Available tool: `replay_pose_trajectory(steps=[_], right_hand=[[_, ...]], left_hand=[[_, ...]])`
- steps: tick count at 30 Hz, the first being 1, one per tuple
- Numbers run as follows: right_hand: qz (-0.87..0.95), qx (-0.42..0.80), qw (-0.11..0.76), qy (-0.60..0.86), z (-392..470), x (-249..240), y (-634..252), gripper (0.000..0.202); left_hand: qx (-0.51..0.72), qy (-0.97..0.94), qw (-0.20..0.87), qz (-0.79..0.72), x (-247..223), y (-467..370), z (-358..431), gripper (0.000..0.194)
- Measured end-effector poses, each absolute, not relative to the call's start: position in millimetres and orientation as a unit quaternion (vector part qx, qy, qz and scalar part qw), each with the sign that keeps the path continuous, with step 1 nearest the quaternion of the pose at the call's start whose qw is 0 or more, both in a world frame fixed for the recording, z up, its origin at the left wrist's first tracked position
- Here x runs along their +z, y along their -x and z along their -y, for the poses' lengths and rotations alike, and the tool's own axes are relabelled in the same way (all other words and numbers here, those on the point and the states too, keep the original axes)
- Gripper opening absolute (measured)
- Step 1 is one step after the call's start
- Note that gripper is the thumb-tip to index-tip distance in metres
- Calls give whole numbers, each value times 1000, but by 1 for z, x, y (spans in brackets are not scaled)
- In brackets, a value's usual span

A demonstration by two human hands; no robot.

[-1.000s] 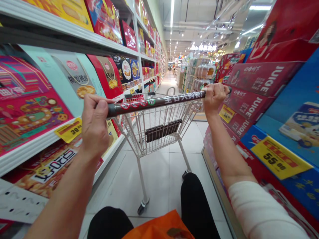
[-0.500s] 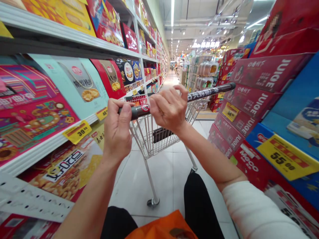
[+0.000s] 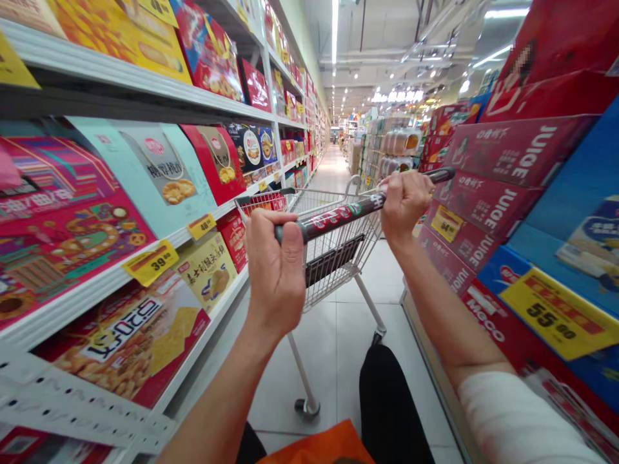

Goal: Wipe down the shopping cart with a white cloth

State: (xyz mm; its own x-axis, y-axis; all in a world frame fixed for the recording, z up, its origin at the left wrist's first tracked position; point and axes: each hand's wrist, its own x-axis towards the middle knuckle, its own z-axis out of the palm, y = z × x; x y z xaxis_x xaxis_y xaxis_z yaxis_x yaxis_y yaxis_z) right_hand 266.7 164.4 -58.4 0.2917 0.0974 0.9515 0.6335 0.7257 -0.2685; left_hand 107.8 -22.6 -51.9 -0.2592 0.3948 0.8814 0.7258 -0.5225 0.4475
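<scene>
A metal shopping cart stands in front of me, its dark handle bar slanting up to the right. My left hand is wrapped round the bar's left end, thumb on top. Farther right, my right hand grips the bar near its right end, fingers curled over it. Between the two hands, red and white print shows on the bar. A dark panel is fixed on the near side of the wire basket. One caster touches the tiled floor.
Shelves of boxed snacks line the left side, close to my left arm. Stacked red cartons and blue boxes rise on the right. A tiled aisle runs ahead between the shelves and stacked goods.
My right hand has moved right along the bar, away from my left hand. My left hand and the bar's left end have shifted right and slightly down.
</scene>
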Motion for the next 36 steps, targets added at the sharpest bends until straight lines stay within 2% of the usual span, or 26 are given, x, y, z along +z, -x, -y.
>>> replay_pose_trajectory(steps=[6, 10, 12, 14, 16, 19, 22, 24, 27, 30, 33, 36], right_hand=[[650, -108, 730, 182, -73, -52, -235, 42], [669, -69, 724, 154, -77, -46, -253, 49], [669, -50, 726, 154, -85, -45, -261, 52], [661, -27, 734, 151, -93, -45, -268, 53], [646, -4, 752, 132, -101, -45, -274, 52], [625, 29, 775, 88, -117, -45, -286, 47], [611, 62, 784, 83, -129, -45, -298, 43], [604, 78, 788, 90, -129, -46, -303, 40], [608, 73, 785, 92, -122, -50, -305, 36], [627, 55, 773, 86, -120, -52, -307, 36], [653, 50, 752, 77, -132, -50, -312, 39], [659, 96, 738, 106, -149, -45, -324, 41]], left_hand=[[-590, 627, 168, 481, -56, -144, 30, 33], [-562, 686, 173, 428, -63, -120, 15, 47], [-556, 662, 178, 471, -72, -88, -1, 55], [-529, 627, 154, 550, -87, -50, -19, 64], [-490, 614, 79, 614, -108, -19, -33, 68], [-407, 657, 29, 634, -149, 2, -43, 70], [-396, 682, 47, 613, -184, -2, -46, 65], [-432, 658, 80, 611, -194, -10, -50, 68], [-490, 635, 163, 575, -184, -20, -61, 66], [-483, 680, 211, 509, -159, -31, -73, 55], [-428, 736, 137, 506, -140, -42, -82, 49], [-400, 724, 92, 554, -136, -51, -88, 47]])
